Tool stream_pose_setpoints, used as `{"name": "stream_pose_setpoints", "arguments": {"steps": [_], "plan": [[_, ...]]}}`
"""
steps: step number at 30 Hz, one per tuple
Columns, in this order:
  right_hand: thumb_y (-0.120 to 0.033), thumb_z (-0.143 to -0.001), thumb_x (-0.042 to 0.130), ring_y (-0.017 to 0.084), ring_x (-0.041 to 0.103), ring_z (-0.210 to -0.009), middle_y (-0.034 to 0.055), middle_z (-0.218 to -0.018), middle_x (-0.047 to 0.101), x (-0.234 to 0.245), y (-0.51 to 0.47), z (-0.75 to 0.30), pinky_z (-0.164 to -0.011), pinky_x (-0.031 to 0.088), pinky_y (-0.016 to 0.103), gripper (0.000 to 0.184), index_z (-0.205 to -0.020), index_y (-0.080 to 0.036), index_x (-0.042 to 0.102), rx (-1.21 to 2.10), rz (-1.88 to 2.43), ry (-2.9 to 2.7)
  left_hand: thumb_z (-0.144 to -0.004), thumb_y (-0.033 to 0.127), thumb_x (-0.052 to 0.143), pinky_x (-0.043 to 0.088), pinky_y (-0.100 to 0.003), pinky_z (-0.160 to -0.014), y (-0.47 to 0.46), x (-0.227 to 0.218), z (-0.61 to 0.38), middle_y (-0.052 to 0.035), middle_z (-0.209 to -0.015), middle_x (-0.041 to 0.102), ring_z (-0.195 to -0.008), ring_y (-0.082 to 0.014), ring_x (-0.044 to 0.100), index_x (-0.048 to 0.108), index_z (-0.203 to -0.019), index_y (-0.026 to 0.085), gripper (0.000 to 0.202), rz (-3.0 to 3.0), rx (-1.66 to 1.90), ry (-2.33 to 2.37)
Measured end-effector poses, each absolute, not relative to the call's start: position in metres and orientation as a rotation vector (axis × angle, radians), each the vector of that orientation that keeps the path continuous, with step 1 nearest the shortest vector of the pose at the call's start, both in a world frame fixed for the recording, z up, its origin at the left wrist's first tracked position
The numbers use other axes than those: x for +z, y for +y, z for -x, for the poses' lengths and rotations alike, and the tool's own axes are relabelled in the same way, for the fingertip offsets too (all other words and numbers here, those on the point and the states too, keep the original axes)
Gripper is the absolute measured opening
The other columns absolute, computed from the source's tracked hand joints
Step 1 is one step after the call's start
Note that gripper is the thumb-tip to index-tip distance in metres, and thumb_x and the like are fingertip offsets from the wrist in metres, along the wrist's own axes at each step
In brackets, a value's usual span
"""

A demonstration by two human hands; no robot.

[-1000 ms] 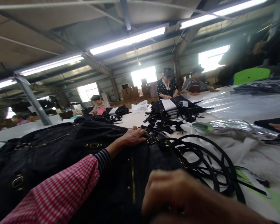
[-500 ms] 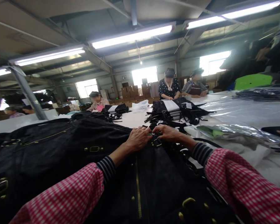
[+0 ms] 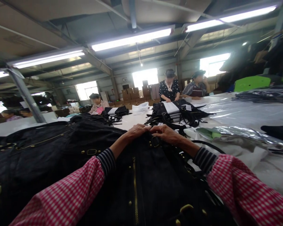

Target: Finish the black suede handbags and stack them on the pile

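A large black bag [image 3: 160, 182] lies right in front of me, with a gold zipper [image 3: 135, 194] running lengthwise and gold buckles and studs. At its far edge my left hand [image 3: 138, 130] bends over the fabric, fingers closed on it. Close beside it, almost touching, my right hand [image 3: 164, 133] pinches the same edge by a dark buckle [image 3: 155, 142]. The exact spot under the fingertips is hidden. More black bags [image 3: 52, 150] with gold zippers and buckles are spread to the left.
Across the white table [image 3: 128, 124] sits a stack of black bags [image 3: 159, 110] with white wrapping. Clear plastic sheets [image 3: 240, 110] and whitish cloth [image 3: 254, 169] lie to the right. Co-workers [image 3: 169, 89] sit or stand along the far side.
My left hand has shifted slightly up along the bag's far edge, its fingers now over the rim. The right hand's fingers have lowered onto the edge. The view has moved a little.
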State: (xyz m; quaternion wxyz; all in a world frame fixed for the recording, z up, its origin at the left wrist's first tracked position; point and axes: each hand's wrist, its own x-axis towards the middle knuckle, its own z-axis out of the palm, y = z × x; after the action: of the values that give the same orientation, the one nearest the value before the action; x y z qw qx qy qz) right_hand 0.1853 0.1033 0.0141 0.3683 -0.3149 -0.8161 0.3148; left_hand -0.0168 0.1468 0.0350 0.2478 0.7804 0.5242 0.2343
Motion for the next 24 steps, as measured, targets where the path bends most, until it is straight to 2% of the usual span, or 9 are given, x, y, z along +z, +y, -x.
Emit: {"name": "stream_pose_setpoints", "arguments": {"steps": [3, 5, 7, 10, 13, 19, 21, 24], "plan": [[-0.02, -0.088, 0.053, 0.021, 0.063, -0.099, 0.0085, -0.106, 0.07, 0.022, 0.093, -0.184, -0.09, 0.045, 0.032, 0.027, -0.103, -0.011, 0.073, 0.687, 0.821, -2.184, -0.074, 0.063, 0.065, 0.033, -0.026, -0.052, 0.143, 0.034, 0.018, -0.001, -0.061, 0.055, -0.055, -0.0132, 0.046, 0.059, -0.066, 0.017, 0.046, -1.971, 0.757, 1.303], [-0.018, -0.091, 0.049, 0.022, 0.063, -0.104, 0.0094, -0.112, 0.07, 0.027, 0.082, -0.184, -0.092, 0.044, 0.032, 0.029, -0.111, -0.014, 0.07, 0.607, 0.912, -2.249, -0.067, 0.055, 0.073, 0.029, -0.025, -0.05, 0.14, 0.033, 0.017, 0.0016, -0.058, 0.051, -0.052, -0.0107, 0.043, 0.055, -0.065, 0.017, 0.041, -1.881, 0.872, 1.256], [-0.02, -0.097, 0.044, 0.023, 0.065, -0.1, 0.0103, -0.106, 0.071, 0.032, 0.067, -0.185, -0.087, 0.044, 0.032, 0.029, -0.109, -0.016, 0.069, 0.472, 1.095, -2.333, -0.063, 0.048, 0.076, 0.029, -0.024, -0.05, 0.138, 0.032, 0.015, 0.003, -0.057, 0.049, -0.052, -0.0096, 0.042, 0.052, -0.064, 0.018, 0.039, -1.797, 1.0, 1.227], [-0.032, -0.104, 0.037, 0.025, 0.068, -0.084, 0.0105, -0.085, 0.07, 0.04, 0.043, -0.19, -0.073, 0.041, 0.032, 0.036, -0.093, -0.019, 0.069, 0.117, 1.438, -2.402, -0.063, 0.044, 0.077, 0.031, -0.025, -0.051, 0.136, 0.03, 0.014, 0.003, -0.056, 0.051, -0.051, -0.0098, 0.044, 0.05, -0.063, 0.018, 0.038, -1.693, 1.14, 1.184], [-0.042, -0.102, 0.044, 0.024, 0.067, -0.079, 0.008, -0.078, 0.068, 0.047, 0.024, -0.204, -0.068, 0.037, 0.031, 0.036, -0.085, -0.021, 0.067, -0.026, 1.539, -2.398, -0.061, 0.041, 0.079, 0.034, -0.025, -0.054, 0.137, 0.028, 0.016, 0.0017, -0.058, 0.054, -0.053, -0.011, 0.048, 0.051, -0.062, 0.018, 0.037, -1.629, 1.196, 1.117], [-0.043, -0.093, 0.058, 0.017, 0.058, -0.06, 0.0042, -0.064, 0.064, 0.061, -0.028, -0.242, -0.059, 0.039, 0.029, 0.033, -0.069, -0.022, 0.067, 0.307, 1.346, -2.477, -0.058, 0.036, 0.08, 0.039, -0.027, -0.059, 0.14, 0.024, 0.02, 0.0005, -0.059, 0.057, -0.057, -0.0128, 0.052, 0.054, -0.06, 0.016, 0.032, -1.552, 1.235, 1.047], [-0.041, -0.089, 0.064, 0.017, 0.06, -0.061, 0.0037, -0.066, 0.065, 0.073, -0.057, -0.241, -0.057, 0.042, 0.027, 0.024, -0.074, -0.023, 0.071, 0.386, 1.261, -2.463, -0.057, 0.034, 0.079, 0.038, -0.027, -0.058, 0.142, 0.022, 0.02, 0.0013, -0.057, 0.056, -0.056, -0.0126, 0.051, 0.053, -0.058, 0.017, 0.032, -1.528, 1.255, 1.048], [-0.038, -0.089, 0.066, 0.014, 0.061, -0.055, 0.0001, -0.065, 0.067, 0.105, -0.099, -0.222, -0.047, 0.041, 0.023, 0.016, -0.081, -0.026, 0.073, 0.798, 1.179, -2.471, -0.057, 0.031, 0.079, 0.038, -0.028, -0.058, 0.144, 0.021, 0.02, 0.0021, -0.055, 0.054, -0.055, -0.0122, 0.05, 0.053, -0.057, 0.017, 0.03, -1.49, 1.28, 1.056]]}}
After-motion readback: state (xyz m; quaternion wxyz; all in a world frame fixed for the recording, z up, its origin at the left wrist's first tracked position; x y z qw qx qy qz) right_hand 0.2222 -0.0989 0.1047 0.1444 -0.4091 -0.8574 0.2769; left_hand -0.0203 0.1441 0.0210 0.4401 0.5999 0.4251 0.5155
